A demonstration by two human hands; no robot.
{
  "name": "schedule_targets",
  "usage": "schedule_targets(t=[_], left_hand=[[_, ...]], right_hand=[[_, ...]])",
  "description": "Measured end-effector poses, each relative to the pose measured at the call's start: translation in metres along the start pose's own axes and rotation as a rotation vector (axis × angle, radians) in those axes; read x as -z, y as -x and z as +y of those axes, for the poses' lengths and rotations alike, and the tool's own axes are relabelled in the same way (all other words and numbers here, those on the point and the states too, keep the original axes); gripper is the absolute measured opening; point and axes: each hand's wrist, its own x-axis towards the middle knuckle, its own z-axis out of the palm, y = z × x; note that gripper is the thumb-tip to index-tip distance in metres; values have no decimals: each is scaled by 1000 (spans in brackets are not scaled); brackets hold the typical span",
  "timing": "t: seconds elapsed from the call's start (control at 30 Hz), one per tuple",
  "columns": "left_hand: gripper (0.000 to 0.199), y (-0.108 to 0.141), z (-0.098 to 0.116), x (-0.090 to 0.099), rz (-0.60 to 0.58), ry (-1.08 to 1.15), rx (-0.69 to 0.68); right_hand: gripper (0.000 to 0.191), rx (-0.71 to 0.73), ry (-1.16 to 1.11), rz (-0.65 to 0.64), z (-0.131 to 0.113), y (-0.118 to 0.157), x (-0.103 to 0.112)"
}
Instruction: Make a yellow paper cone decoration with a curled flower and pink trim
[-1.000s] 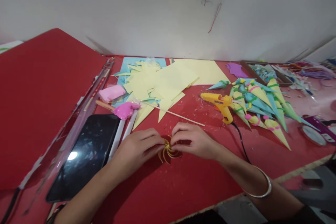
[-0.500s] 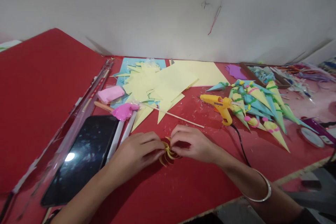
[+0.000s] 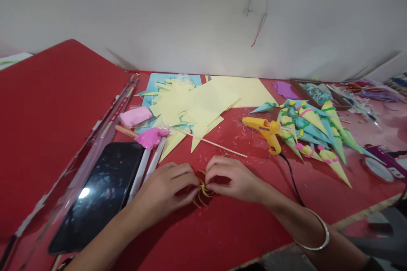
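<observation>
Between my hands is a small yellow piece with thin curled strips (image 3: 203,189), low over the red table. My left hand (image 3: 173,184) pinches its left side with thumb and fingers. From the right, my right hand (image 3: 232,179) pinches the strips near the centre, its fingertips close to those of my left hand. Beyond them a thin pale stick (image 3: 219,146) lies on the red table (image 3: 219,233). Part of the yellow piece is hidden behind my fingers.
Yellow paper sheets (image 3: 211,99) lie at the back. A yellow glue gun (image 3: 265,129) with a black cord rests beside decorated paper cones (image 3: 313,125). A black phone (image 3: 98,194) and pink clay (image 3: 151,137) are on the left. A wooden tray (image 3: 321,93) stands back right.
The view has tilted slightly, so the table sits a little lower in the picture. Both hands stay at the yellow piece, with small shifts of the fingers and strips.
</observation>
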Motion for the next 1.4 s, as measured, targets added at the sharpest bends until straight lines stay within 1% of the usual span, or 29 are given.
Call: schedule_targets(t=[0.13, 0.33, 0.47, 0.67, 0.83, 1.1, 1.3, 1.4], left_hand=[[13, -1, 0, -1, 18, -8, -15], [12, -1, 0, 0, 62, 15, -48], [12, -1, -1, -1, 83, 23, -61], [10, -2, 0, -1, 67, 63, -54], [13, -3, 3, 2, 40, 166, -21], [12, -3, 3, 4, 9, 274, 7], [12, -2, 2, 2, 2, 249, 2], [12, -1, 2, 0, -1, 214, 21]], right_hand=[[9, 0, -8, -4, -1, -1, 0], [9, -3, -18, 20, 0, -1, -2], [9, -7, -14, 6, 1, 0, -3], [11, 20, -24, 20, 1, 0, -3], [13, 44, -29, 32, 0, 0, -3], [13, 37, -32, 38, 0, 2, -4], [12, 35, -34, 58, -1, 1, -4], [12, 28, -30, 60, -2, 1, -4]])
